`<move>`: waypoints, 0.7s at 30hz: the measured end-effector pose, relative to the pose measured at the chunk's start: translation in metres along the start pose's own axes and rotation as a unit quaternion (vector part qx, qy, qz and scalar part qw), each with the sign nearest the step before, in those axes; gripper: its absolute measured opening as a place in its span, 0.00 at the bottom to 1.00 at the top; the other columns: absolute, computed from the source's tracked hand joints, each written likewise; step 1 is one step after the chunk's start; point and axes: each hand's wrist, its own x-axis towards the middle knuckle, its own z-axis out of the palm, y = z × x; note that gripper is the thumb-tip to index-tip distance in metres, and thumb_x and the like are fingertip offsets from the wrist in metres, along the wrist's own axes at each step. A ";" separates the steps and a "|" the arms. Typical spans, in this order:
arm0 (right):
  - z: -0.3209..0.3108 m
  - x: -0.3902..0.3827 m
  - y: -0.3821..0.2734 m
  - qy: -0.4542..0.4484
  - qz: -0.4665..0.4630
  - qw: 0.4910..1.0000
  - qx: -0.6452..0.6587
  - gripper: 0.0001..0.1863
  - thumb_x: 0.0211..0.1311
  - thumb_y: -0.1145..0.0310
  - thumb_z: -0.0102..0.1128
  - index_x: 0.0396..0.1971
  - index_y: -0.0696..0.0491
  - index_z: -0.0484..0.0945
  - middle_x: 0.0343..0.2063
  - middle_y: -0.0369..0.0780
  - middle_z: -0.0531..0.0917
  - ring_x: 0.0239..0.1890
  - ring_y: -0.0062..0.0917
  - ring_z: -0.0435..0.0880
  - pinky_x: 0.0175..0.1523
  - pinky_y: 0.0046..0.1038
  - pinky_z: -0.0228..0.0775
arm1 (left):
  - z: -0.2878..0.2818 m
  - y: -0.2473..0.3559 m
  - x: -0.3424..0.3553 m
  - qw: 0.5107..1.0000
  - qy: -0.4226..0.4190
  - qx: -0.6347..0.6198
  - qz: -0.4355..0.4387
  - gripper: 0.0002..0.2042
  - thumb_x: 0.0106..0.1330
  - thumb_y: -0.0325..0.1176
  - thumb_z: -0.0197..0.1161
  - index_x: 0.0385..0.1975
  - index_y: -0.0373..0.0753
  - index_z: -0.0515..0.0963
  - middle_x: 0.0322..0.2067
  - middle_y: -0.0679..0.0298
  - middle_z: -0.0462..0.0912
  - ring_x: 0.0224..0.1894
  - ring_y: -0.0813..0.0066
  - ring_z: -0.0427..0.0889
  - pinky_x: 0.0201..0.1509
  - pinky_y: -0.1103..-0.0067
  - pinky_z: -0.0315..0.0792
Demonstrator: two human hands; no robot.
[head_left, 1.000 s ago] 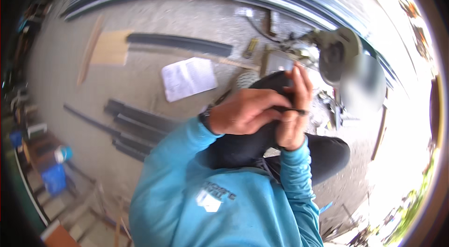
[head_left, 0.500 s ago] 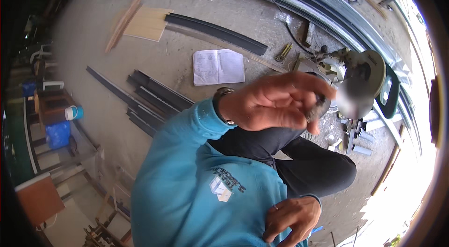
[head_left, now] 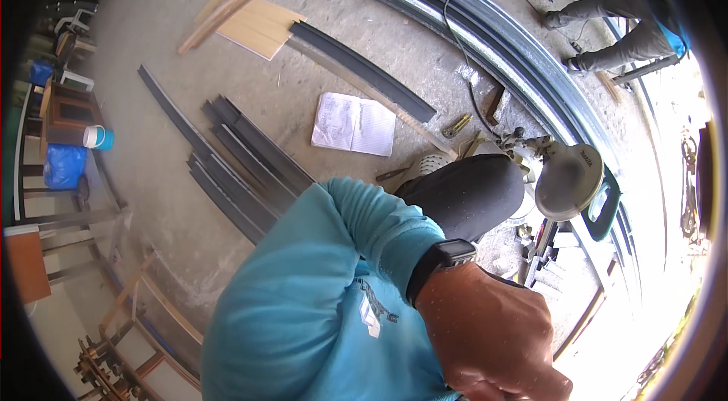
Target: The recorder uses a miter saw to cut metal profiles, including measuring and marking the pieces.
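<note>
My left hand (head_left: 489, 325), with a dark watch (head_left: 447, 253) on its wrist, is bent down in front of my right side, near the lower edge. Its back faces up and its fingers are curled closed. Whatever they hold, if anything, is hidden beneath the hand. My right hand does not show. Beyond my bent knee (head_left: 470, 192) stands a cut-off saw (head_left: 569, 181) with a pale round guard and a green handle. An open lined notebook (head_left: 353, 124) with handwriting lies on the floor ahead, and a yellow utility knife (head_left: 457, 125) is to its right.
Dark metal profiles (head_left: 243, 158) lie left of the notebook. Another profile (head_left: 364, 67) rests on a wooden strip near a light board (head_left: 262, 28). Long metal bars (head_left: 485, 29) and a black cable (head_left: 449, 14) cross the far side. A person's legs (head_left: 614, 29) stand at far right.
My left hand has swung from in front of the saw down toward my right side, turning its back upward. My right hand has gone out of sight. The view has shifted, showing more of the other person.
</note>
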 end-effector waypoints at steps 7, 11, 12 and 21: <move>0.025 -0.012 -0.003 0.164 -0.046 0.982 -0.077 0.09 0.52 0.72 0.69 0.32 0.57 0.80 0.25 0.40 0.80 0.23 0.26 0.77 0.28 0.27 0.66 | 0.002 0.026 0.002 0.983 -0.116 0.144 0.001 0.07 0.60 0.33 0.57 0.35 0.39 0.71 0.18 0.62 0.73 0.24 0.60 0.77 0.26 0.69 0.70; 0.039 -0.020 -0.006 0.276 -0.091 0.947 -0.140 0.11 0.50 0.71 0.71 0.32 0.57 0.80 0.23 0.39 0.79 0.22 0.26 0.77 0.27 0.27 0.64 | 0.003 0.021 0.000 0.985 -0.123 0.121 0.015 0.04 0.60 0.31 0.55 0.29 0.40 0.69 0.21 0.63 0.73 0.26 0.64 0.77 0.30 0.72 0.70; 0.042 -0.022 -0.005 0.305 -0.104 0.935 -0.151 0.11 0.49 0.71 0.72 0.32 0.57 0.80 0.22 0.39 0.79 0.22 0.26 0.77 0.27 0.27 0.64 | 0.008 0.013 -0.007 0.980 -0.108 0.160 0.040 0.03 0.60 0.30 0.55 0.28 0.40 0.69 0.20 0.64 0.73 0.26 0.65 0.77 0.30 0.73 0.70; 0.049 -0.019 -0.019 0.269 -0.032 0.947 -0.171 0.04 0.49 0.78 0.69 0.23 0.58 0.81 0.21 0.41 0.79 0.22 0.33 0.76 0.29 0.30 0.63 | -0.016 0.020 0.025 0.964 -0.249 0.087 -0.036 0.06 0.57 0.27 0.56 0.21 0.40 0.68 0.20 0.66 0.71 0.25 0.71 0.76 0.27 0.79 0.70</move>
